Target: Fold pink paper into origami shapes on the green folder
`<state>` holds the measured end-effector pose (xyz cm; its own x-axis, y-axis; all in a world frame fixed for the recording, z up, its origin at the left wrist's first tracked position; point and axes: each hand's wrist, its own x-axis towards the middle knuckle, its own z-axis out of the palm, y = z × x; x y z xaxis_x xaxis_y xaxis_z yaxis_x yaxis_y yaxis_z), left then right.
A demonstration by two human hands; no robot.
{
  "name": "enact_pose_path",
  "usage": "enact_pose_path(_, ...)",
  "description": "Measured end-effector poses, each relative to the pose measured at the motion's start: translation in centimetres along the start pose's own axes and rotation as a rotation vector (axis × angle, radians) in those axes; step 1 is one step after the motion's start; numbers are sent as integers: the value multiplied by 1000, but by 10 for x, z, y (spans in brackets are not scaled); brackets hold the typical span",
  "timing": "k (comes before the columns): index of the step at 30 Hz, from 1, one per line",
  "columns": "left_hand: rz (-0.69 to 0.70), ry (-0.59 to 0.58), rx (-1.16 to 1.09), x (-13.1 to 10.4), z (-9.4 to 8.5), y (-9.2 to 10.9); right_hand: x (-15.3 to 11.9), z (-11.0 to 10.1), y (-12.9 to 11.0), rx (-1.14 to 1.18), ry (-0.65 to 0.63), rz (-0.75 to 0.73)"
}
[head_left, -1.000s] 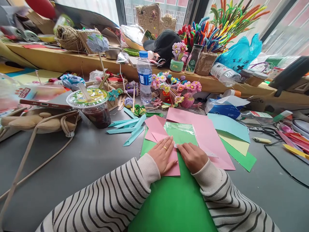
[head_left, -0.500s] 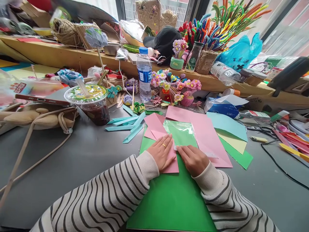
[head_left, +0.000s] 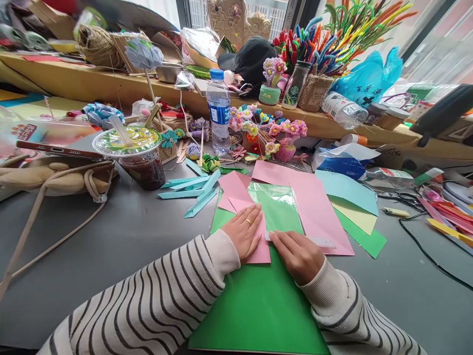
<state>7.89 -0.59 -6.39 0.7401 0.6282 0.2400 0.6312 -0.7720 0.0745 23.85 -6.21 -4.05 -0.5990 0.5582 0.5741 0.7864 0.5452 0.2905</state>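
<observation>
My left hand (head_left: 242, 231) lies flat with its fingers stretched out, pressing a folded pink paper strip (head_left: 263, 254) onto the green paper pad (head_left: 258, 305). In my right hand (head_left: 297, 254) is a short translucent ruler (head_left: 323, 242), its near end at the right edge of the pink strip. The fingers close over the ruler's middle and hide that part. Right of the pad's clear film lies a larger sheet of pink paper (head_left: 314, 207). More pink strips (head_left: 233, 187) rest above my left hand.
Folded light-blue paper strips (head_left: 201, 192) lie left of the pad, near a lidded drink cup (head_left: 142, 167) and a water bottle (head_left: 219, 116). Blue, yellow and green sheets (head_left: 347, 192) sit at the right, by scissors (head_left: 404, 198) and a black cable (head_left: 424, 251). Craft flowers (head_left: 266, 128) line the back.
My right hand has slid slightly down along the pink strip's edge, and more of the ruler shows. My left hand stays pressed on the strip. The view has shifted a little.
</observation>
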Motion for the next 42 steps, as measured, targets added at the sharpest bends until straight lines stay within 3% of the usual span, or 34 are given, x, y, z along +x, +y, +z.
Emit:
enact_pose_path(32,6,-39,-39,0,-5,-1,-20,-24,-10,102,36,-101)
enact_pose_path(42,-3,-64,-87,-1,-9,1,-29,-29,-13,144,-20,-132)
